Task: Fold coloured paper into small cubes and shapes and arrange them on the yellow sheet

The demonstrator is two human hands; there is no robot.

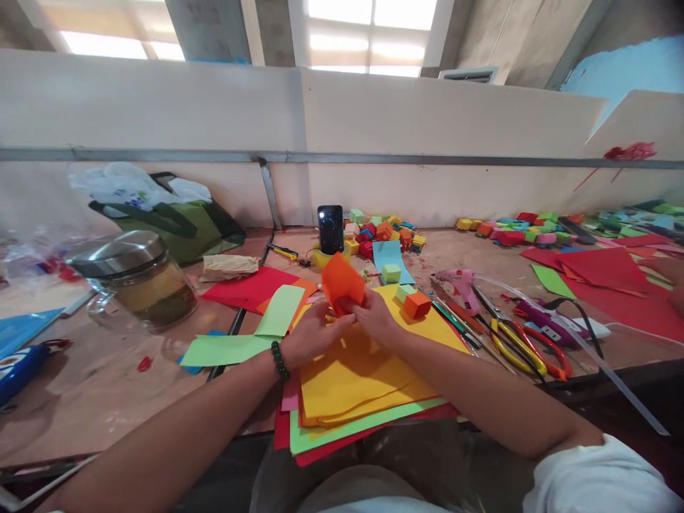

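An orange piece of paper (342,279), partly folded, is raised over a stack of coloured sheets. My left hand (315,335) closes on its lower left side, and my right hand (378,317) grips it from the right. The fingers of both hands meet near its lower edge and are partly hidden. Beneath them lies a yellow sheet (368,377), topmost on the stack, with green and red layers showing below. An orange paper cube (417,306) and a light green cube (405,293) sit on the yellow sheet, right of my hands.
Glue gun (464,288), scissors (521,335) and pencils lie at right. Green paper strips (229,350) and a lidded glass jar (142,285) are at left. A phone (330,229) stands upright before several paper cubes (383,231). Another person's hand shows at the right edge.
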